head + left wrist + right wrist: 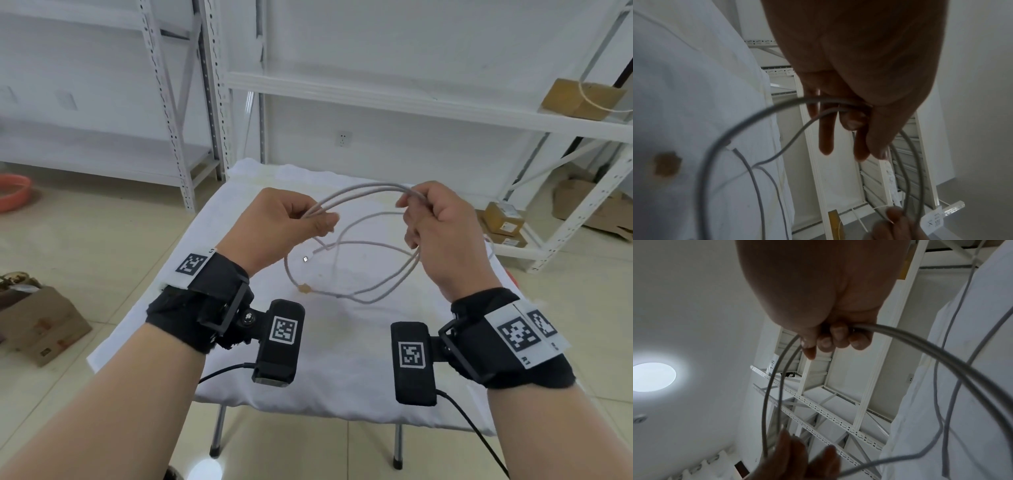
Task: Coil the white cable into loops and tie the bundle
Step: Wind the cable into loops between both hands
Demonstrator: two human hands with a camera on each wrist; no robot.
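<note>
White cable [363, 192] looped between both gripping hands

Bright head view, dim wrist views

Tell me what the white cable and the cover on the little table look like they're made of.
White cable: looks like a matte plastic or rubbery jacket; it bends in smooth springy loops without kinks. A woven sheath can't be ruled out.
Table cover: looks like soft white cloth, matte; it wrinkles, drapes over the edge and shows a brownish stain.
</note>
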